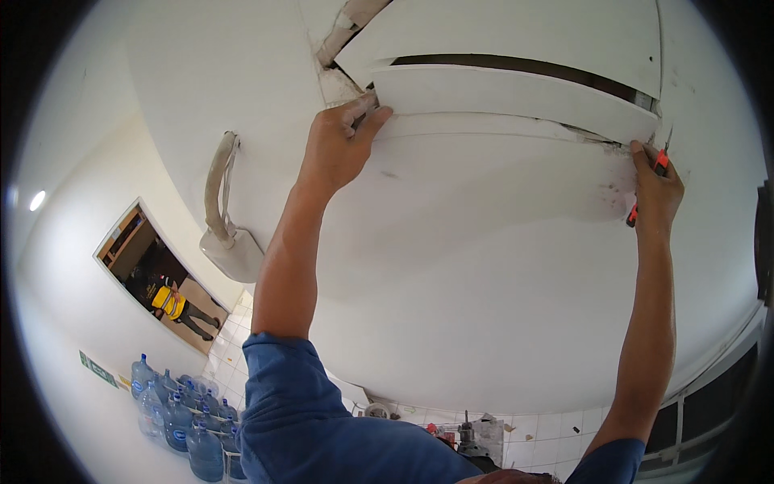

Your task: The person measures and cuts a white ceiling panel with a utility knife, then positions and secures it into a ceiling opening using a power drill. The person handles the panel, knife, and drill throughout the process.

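White-walled room with a pale tiled floor, seen from high up; the smooth painted wall (451, 306) fills the centre of the frame. Across the upper centre and upper right sits a white wall-mounted air conditioner (516, 89), its plastic casing smooth and matte, with a dark slot between two long louvre panels and cracked, smudged plaster along its lower edge. The left hand (343, 145) is pressed against the unit's lower left corner, fingers (361, 109) curled together over the panel edge. The right hand (657, 194), at the unit's lower right corner, is closed around a red-handled tool (659, 163) whose tip meets the casing seam; the tool's kind cannot be told. Both arms wear blue sleeves (322, 419). At left, a white insulated pipe (218, 185) curves down the wall into a white fitting. Lower left: a cluster of translucent blue water jugs (181, 411) with blue caps stands on the floor, beside a small green rectangular sign (98, 369) on the wall. A doorway (153, 274) at mid-left shows a person in a yellow vest (171, 302).
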A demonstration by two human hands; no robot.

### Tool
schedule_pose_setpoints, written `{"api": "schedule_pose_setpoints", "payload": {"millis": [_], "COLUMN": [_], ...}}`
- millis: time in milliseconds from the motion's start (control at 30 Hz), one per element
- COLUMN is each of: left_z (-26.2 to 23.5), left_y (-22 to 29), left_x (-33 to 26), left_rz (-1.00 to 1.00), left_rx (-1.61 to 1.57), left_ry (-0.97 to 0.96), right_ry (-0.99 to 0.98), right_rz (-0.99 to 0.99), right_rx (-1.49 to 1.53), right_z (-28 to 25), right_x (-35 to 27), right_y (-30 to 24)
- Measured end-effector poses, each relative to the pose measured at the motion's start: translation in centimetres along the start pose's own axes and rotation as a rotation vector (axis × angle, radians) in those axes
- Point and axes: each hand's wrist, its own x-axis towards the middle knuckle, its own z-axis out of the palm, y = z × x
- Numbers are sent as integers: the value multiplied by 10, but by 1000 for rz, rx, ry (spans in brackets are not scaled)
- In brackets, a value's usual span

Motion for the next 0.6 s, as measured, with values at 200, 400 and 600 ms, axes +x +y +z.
{"api": "schedule_pose_setpoints", "payload": {"millis": [200, 400, 600], "left_z": [-7, -16, -16], "left_y": [11, 22, 21], "left_x": [11, 18, 23], "left_rz": [-143, -260, -138], "left_rx": [29, 50, 229], "left_ry": [-41, -134, -131], "right_ry": [-98, -1, 31], "right_rz": [49, 14, -4], "right_rx": [9, -41, 56], "right_z": [-5, 0, 3], "right_x": [3, 8, 3], "right_y": [-3, -7, -3]}}
